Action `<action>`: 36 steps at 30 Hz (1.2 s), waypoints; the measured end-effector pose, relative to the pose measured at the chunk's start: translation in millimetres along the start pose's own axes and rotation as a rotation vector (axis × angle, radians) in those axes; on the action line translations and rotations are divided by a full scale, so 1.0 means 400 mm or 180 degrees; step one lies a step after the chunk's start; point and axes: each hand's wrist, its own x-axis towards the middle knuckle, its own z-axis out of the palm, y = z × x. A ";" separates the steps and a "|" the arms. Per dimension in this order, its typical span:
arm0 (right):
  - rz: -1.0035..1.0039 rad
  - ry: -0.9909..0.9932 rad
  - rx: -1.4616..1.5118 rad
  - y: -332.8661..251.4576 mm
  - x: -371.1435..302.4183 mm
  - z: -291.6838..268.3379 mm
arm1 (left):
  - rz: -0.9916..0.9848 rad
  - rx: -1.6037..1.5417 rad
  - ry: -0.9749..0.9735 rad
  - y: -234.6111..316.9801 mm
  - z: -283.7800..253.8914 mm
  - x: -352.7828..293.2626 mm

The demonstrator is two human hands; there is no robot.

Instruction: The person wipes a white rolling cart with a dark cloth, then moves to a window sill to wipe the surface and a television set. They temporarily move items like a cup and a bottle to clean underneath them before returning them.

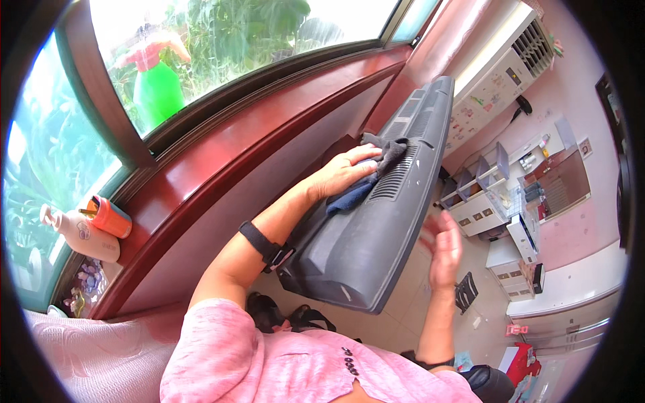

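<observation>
A long dark grey plastic casing point(363, 248) with rows of vent slots, like the back of a television, stands tilted in front of me. My left hand point(344, 173) presses a dark grey-blue cloth point(356, 193) onto its top, beside the slots; part of the cloth bunches up past the fingers. To the right of the casing, my right hand point(445, 252) is raised with its fingers apart, holding nothing. Some of its fingers are slightly blurred, and it appears apart from the casing.
Along the left runs a dark red windowsill point(222, 127). On it stand a pump bottle point(84, 235) and an orange cup point(111, 216). A green spray bottle point(156, 91) shows by the window. A white air conditioner point(500, 77) and white drawers point(480, 213) are on the right.
</observation>
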 end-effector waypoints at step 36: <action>-0.0613 -0.0504 -0.4232 -0.159 0.491 0.246 | -0.0060 0.3071 -0.0148 -0.259 -0.124 0.529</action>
